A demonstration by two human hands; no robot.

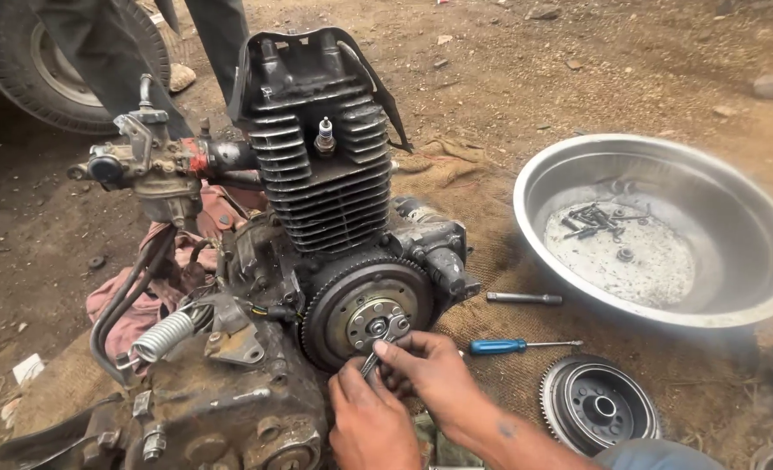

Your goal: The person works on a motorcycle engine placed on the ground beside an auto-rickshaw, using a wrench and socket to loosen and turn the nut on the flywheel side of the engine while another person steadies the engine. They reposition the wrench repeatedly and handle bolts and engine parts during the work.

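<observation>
A greasy motorcycle engine [317,174] with black cooling fins lies on burlap. Its round toothed flywheel [360,305] faces me. Both my hands are on a small metal wrench [378,348] set on the bolts at the flywheel's centre. My left hand [364,418] grips the wrench's lower end. My right hand [430,370] pinches it higher up, close to the hub. A carburettor [143,165] sticks out on the engine's left side, and a spark plug [324,135] shows in the cylinder head.
A wide steel basin [752,252] at the right holds several dark bolts. A blue-handled screwdriver [508,346], a metal rod [525,298] and a removed round rotor [595,405] lie on the burlap. Another person's legs [108,52] and a tyre [21,61] are behind the engine.
</observation>
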